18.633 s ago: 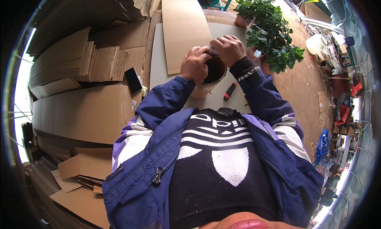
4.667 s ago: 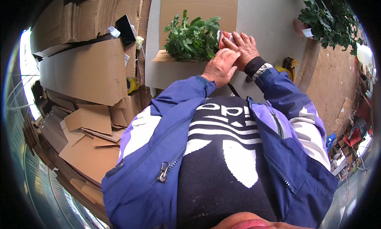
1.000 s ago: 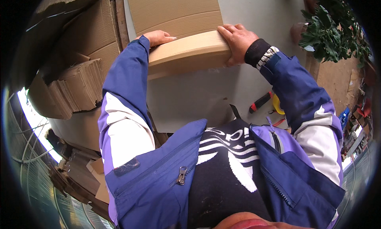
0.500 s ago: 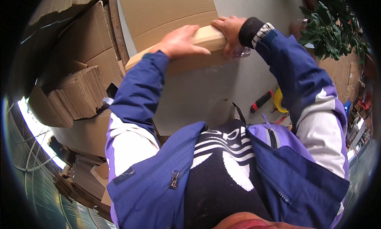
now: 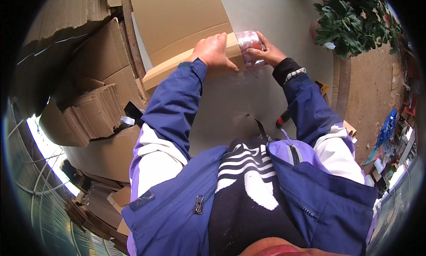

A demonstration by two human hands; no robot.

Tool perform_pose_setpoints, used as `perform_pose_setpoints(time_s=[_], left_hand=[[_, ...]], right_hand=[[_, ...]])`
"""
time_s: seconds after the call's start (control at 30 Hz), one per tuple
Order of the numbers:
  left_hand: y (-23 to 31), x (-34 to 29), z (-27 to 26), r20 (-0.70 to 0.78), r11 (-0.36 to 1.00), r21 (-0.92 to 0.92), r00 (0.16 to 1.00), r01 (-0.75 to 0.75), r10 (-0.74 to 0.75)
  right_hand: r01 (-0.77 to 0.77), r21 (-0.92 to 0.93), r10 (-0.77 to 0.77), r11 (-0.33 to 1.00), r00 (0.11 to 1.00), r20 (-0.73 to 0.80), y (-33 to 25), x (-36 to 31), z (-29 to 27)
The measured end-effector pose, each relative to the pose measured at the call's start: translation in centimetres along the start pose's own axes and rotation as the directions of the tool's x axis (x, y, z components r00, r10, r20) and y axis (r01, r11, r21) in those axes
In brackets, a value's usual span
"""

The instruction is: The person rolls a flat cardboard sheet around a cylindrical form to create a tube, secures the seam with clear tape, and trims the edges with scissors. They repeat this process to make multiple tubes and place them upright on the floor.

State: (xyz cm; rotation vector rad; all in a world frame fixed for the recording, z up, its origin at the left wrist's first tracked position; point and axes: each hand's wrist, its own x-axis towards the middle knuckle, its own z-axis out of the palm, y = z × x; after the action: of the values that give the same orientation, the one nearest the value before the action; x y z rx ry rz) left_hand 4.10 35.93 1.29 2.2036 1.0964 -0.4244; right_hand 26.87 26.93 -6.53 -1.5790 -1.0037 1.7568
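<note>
A long brown cardboard piece [image 5: 177,65] has its near side folded up into a narrow ridge, with a wide flap [image 5: 182,20] stretching away behind. My left hand [image 5: 214,51] is closed over the ridge near its right end, thumb on the near side and fingers on top. Against that end sits a shiny, rounded thing in clear plastic [image 5: 249,39] with a reddish tint; its kind is unclear. My right hand [image 5: 268,54] grips it from the right, thumb on the near side and fingers behind.
Stacked cardboard [image 5: 95,107] stands at the left. On the grey surface [image 5: 230,109] lies a red and black tool [image 5: 280,122], partly under my right sleeve. A leafy plant [image 5: 346,27] is at the far right, with a brown board [image 5: 370,91] nearer and clutter [image 5: 384,145] beyond.
My right hand has moved off the cardboard's end onto the clear plastic thing, which shows more now. My left hand has slid right along the ridge. The whole view has shifted a little.
</note>
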Motion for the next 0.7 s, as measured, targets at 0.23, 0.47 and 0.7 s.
perform_pose_setpoints(time_s=[0.23, 0.47, 0.7], left_hand=[[1.5, -4.1, 3.2, -0.036, 1.000, 0.001, 0.999, -0.028, 0.028], [0.8, -2.9, 2.8, 0.023, 0.998, -0.064, 0.999, -0.027, 0.029], [1.1, -2.5, 3.1, -0.023, 0.999, -0.017, 0.999, -0.036, 0.035]], right_hand=[[0.117, -0.258, -0.150, 0.959, 0.982, -0.112, 1.1, -4.3, 3.0], [-0.033, -0.581, -0.197, 0.813, 0.924, -0.329, -0.8, -3.5, 5.7], [0.063, -0.670, -0.372, 0.740, 0.868, -0.329, -1.2, -4.1, 5.6]])
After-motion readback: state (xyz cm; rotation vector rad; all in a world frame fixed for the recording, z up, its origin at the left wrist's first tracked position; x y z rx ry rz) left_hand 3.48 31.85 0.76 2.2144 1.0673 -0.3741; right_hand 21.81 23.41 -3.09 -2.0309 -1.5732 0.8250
